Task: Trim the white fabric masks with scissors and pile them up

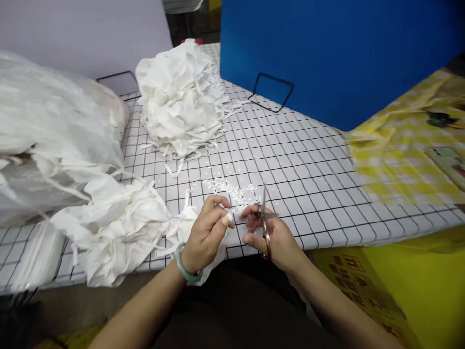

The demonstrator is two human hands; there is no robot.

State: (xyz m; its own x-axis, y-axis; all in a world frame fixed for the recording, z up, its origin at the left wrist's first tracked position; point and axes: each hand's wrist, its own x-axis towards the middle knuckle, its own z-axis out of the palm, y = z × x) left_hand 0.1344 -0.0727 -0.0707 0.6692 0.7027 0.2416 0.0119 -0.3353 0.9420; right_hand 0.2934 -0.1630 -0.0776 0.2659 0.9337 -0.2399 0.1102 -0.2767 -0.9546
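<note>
My left hand (207, 235), with a green bangle at the wrist, pinches an edge of a white cloth piece (183, 225) between thumb and fingers. Most of that piece lies behind the hand and hangs over the table's front edge. In my right hand (283, 242) is a pair of scissors (265, 220), its blades pointing away from me and parted. The scissors are apart from the cloth. Small white clippings (232, 190) are scattered on the table just beyond both hands. To the left of my left hand lies a crumpled heap of white cloth pieces (116, 228) with narrow straps.
A taller pile of white cloth pieces (178, 102) stands farther back on the grid-patterned tablecloth (301, 169). At left bulges a clear plastic bag (61, 116). A blue board (327, 53) rises behind. A phone (448, 162) rests on yellow checked cloth (381, 155) at right.
</note>
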